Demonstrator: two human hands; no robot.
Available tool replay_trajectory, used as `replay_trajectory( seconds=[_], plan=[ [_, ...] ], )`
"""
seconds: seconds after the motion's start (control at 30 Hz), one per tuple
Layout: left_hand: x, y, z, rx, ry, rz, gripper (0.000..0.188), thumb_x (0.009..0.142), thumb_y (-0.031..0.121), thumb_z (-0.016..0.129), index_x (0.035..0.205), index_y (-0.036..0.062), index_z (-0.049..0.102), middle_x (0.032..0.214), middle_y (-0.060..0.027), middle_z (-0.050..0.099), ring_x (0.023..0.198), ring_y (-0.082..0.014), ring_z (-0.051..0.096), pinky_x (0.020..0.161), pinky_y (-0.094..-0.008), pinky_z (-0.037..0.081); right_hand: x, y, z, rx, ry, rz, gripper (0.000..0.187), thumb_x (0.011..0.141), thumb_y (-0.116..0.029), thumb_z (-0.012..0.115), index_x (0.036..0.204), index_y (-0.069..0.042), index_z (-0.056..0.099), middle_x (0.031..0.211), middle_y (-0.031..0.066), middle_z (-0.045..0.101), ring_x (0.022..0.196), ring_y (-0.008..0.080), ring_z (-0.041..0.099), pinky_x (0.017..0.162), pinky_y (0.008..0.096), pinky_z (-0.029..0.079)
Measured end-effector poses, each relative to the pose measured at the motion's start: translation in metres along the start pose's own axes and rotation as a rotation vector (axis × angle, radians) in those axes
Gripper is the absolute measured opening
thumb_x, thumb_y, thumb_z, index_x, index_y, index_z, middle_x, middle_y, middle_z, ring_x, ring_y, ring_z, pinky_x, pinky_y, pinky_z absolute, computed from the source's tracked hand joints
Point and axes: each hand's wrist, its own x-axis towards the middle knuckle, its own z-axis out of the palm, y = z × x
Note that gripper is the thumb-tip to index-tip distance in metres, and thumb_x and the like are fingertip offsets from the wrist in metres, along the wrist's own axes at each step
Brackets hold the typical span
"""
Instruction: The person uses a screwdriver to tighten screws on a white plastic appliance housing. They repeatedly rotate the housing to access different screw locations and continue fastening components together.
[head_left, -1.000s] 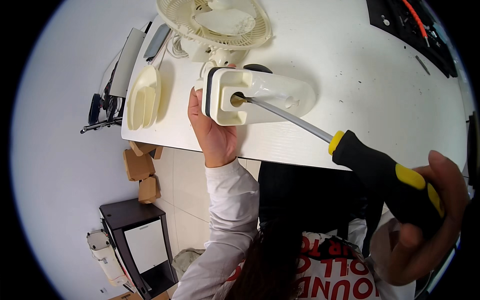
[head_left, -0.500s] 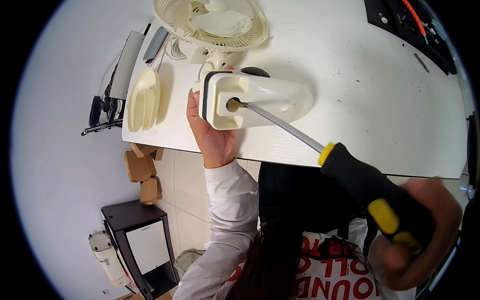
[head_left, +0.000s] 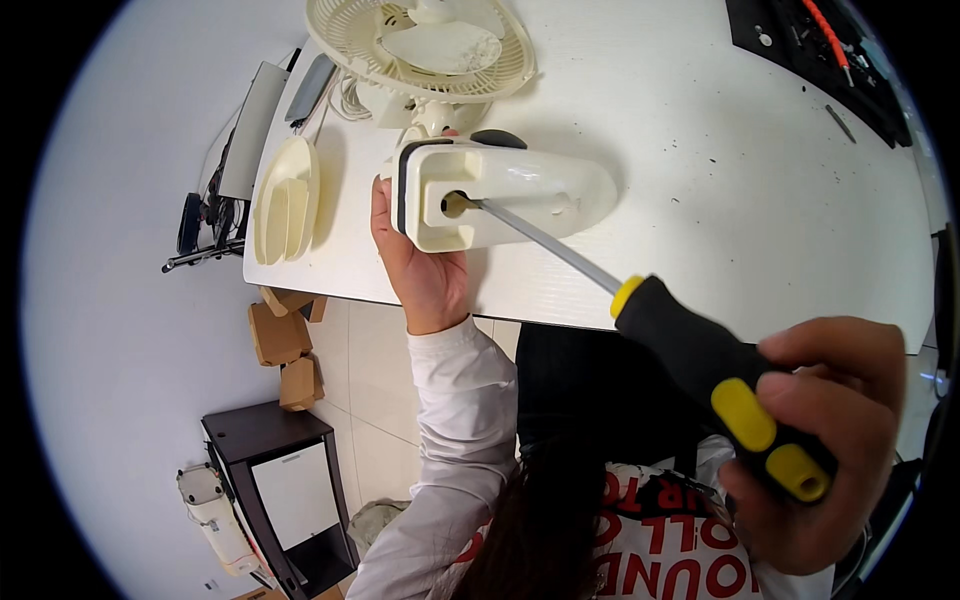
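My left hand (head_left: 425, 275) is closed round the underside and near end of a cream plastic clip-shaped fan base (head_left: 530, 185), which has a dark pad along its left edge. Most of those fingers are hidden behind the base. A cream fan (head_left: 450, 50) with its rear grille and white blades lies joined or close behind it; I cannot tell which. In my right hand (head_left: 835, 430) is a screwdriver (head_left: 690, 340) with a black and yellow handle. Its metal shaft slants up to the left, and the tip reaches into a round hole in the base.
At the table's left lies a cream oval shell (head_left: 287, 205). A black mat (head_left: 830, 60) with an orange-handled tool (head_left: 825, 35) is at the far right. A thin metal piece (head_left: 840, 124) and dark specks lie on the white table (head_left: 700, 240). Cardboard boxes (head_left: 280, 330) and a dark cabinet (head_left: 270, 430) stand below left.
The base and screwdriver have shifted slightly left. My right hand has turned and its fingers have loosened a little along the handle; the tip stays in the hole.
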Motion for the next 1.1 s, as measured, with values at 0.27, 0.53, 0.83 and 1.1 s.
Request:
replay_trajectory(
  seconds=[0.27,0.53,0.83,1.1],
  plan=[
    [-0.002,-0.001,-0.017,-0.035,0.032,-0.017,0.026,0.092,0.019,0.038,0.108,-0.0007,0.042,0.114,-0.0207,0.050,0.102,-0.0238,0.054,0.083,-0.0311,0.049,0.003,0.012,-0.004,-0.072,0.012,-0.298,0.062,0.064,-0.042,0.065,0.112,-0.008,0.044,0.110,0.0158,0.043,0.076,0.0201,0.050,0.056,0.0261,0.043],
    [0.000,-0.002,-0.009,-0.068,-0.024,-0.011,0.028,0.093,0.021,0.036,0.110,-0.0008,0.040,0.116,-0.0228,0.048,0.105,-0.0268,0.052,0.086,-0.0323,0.048,-0.013,0.006,0.017,-0.057,0.284,-0.107,0.055,0.080,-0.045,0.047,0.117,-0.005,0.037,0.106,0.0221,0.047,0.067,0.0164,0.055,0.052,0.0211,0.045],
    [-0.003,-0.002,-0.017,-0.110,-0.002,-0.007,0.035,0.093,0.022,0.035,0.119,-0.0013,0.035,0.117,-0.0241,0.047,0.106,-0.0270,0.050,0.088,-0.0326,0.046,-0.010,0.015,0.003,0.089,0.076,-0.240,0.056,0.074,-0.032,0.066,0.119,-0.016,0.036,0.109,0.0221,0.045,0.080,0.0204,0.054,0.058,0.0251,0.048],
    [-0.001,0.000,-0.006,-0.026,0.019,0.027,0.021,0.092,0.021,0.039,0.099,0.0012,0.042,0.115,-0.0249,0.049,0.103,-0.0262,0.053,0.084,-0.0311,0.049,-0.028,0.022,0.026,0.042,0.409,0.053,0.051,0.082,-0.046,0.049,0.114,-0.007,0.040,0.102,0.0168,0.045,0.076,0.0188,0.055,0.056,0.0226,0.048]
  ],
)
